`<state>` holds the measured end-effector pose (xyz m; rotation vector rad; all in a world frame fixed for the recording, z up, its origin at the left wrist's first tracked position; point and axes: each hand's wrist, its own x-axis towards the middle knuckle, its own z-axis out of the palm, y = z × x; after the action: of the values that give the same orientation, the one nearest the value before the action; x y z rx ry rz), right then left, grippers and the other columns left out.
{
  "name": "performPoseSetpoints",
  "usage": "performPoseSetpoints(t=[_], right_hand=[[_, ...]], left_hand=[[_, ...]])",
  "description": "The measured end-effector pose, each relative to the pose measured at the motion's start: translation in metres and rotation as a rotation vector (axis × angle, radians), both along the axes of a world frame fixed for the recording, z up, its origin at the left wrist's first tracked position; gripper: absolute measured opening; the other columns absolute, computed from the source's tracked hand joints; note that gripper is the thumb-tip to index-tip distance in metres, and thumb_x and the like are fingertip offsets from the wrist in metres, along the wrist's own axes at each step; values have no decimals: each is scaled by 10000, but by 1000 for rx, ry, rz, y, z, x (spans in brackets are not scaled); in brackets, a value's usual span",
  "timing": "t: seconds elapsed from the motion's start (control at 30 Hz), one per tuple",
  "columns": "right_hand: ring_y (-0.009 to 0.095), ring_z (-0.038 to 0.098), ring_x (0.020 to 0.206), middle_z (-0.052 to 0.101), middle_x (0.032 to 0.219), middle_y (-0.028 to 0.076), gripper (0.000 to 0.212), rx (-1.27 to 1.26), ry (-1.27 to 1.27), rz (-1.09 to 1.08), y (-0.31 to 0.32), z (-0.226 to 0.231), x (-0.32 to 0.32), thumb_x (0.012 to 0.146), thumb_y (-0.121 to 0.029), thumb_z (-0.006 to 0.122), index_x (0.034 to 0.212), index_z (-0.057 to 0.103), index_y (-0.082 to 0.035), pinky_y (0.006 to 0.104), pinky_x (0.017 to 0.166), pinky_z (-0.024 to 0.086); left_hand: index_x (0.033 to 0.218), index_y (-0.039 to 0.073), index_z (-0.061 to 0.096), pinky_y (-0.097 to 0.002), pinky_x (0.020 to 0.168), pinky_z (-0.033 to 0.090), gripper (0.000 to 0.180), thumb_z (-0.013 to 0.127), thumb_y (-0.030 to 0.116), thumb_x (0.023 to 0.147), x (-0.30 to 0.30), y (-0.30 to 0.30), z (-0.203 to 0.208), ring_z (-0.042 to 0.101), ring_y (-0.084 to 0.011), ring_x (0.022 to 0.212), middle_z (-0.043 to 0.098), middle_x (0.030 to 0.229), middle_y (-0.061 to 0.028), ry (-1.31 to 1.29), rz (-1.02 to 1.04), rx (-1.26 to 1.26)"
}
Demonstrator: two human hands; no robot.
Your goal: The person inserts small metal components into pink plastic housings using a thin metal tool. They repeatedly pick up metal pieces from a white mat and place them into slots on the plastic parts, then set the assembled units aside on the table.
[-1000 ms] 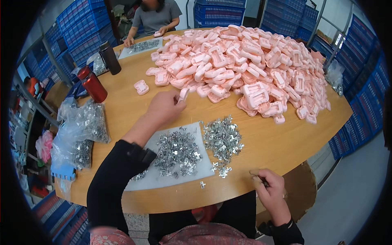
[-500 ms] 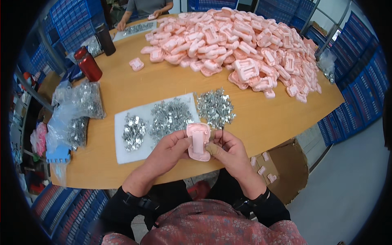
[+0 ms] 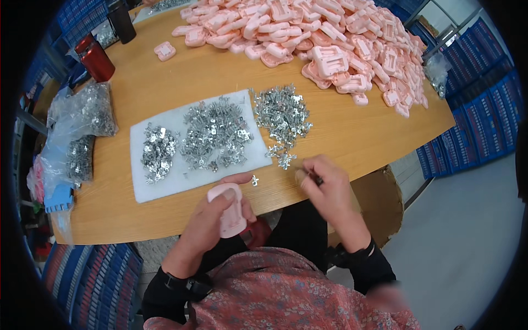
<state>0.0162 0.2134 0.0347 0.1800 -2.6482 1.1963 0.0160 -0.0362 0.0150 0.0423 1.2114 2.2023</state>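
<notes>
My left hand [image 3: 202, 225] is closed round a pink plastic shell [image 3: 234, 218], a rounded oblong with a long recess, held at the table's near edge with the thumb across it. My right hand [image 3: 333, 190] has its fingers closed on a slim dark tool [image 3: 315, 179]; its exact kind is hard to make out. That hand is nearest to a few small silver metal clips [image 3: 284, 158] at the near end of a loose clip pile [image 3: 282, 113]. A single metal clip [image 3: 254, 180] lies on the wood between my hands.
A white foam sheet [image 3: 144, 190] bears two heaps of small metal parts. Many pink shells form a large heap [image 3: 330, 60] at the back; one stray shell [image 3: 164, 51] lies left of it. Bagged metal parts [image 3: 99, 110], a red flask [image 3: 94, 58] and a black bottle [image 3: 121, 22] stand left.
My hands have parted: the left keeps the pink shell and moved left and down, while the right moved right with the dark tool. The view has tilted, so the table appears higher.
</notes>
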Motion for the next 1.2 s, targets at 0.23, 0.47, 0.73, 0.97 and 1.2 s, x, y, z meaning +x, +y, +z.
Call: performPoseSetpoints(t=[0.23, 0.47, 0.73, 0.97, 1.2], right_hand=[[200, 597, 684, 597, 813, 104, 180, 16, 1, 3, 6, -15, -15, 782, -23, 728, 931, 629, -4, 305, 603, 481], [284, 639, 739, 586, 833, 70, 193, 144, 39, 216, -32, -16, -13, 772, -96, 725, 948, 646, -100, 377, 626, 525], [263, 645, 759, 609, 859, 52, 183, 186, 70, 279, -47, -23, -17, 751, -95, 716, 926, 660, -96, 367, 636, 531], [242, 663, 834, 655, 930, 35, 208, 119, 166, 424, -49, 0, -14, 703, -62, 720, 905, 672, -82, 355, 658, 544], [245, 657, 836, 653, 913, 45, 212, 162, 188, 449, -51, 9, -14, 678, -42, 731, 876, 666, -83, 361, 664, 544]], left_hand=[[1352, 10, 467, -313, 714, 520, 444, 507, 186, 946, 0, -15, -7, 647, -194, 765, 620, 818, -79, 8, 72, -25], [1318, 2, 496, -313, 718, 528, 403, 492, 148, 942, -3, -19, -10, 651, -191, 764, 627, 815, -78, -54, 81, 25], [1271, 9, 527, -280, 711, 531, 328, 543, 118, 962, -2, -15, -5, 649, -146, 792, 650, 856, -70, -64, 82, -70], [1248, 26, 559, -240, 714, 523, 373, 669, 59, 893, -7, -3, 5, 632, -100, 805, 637, 891, -24, -114, 96, -85], [1256, 37, 563, -249, 746, 535, 384, 662, 33, 886, -7, 2, -1, 601, -71, 814, 604, 926, 2, -55, 115, -95]])
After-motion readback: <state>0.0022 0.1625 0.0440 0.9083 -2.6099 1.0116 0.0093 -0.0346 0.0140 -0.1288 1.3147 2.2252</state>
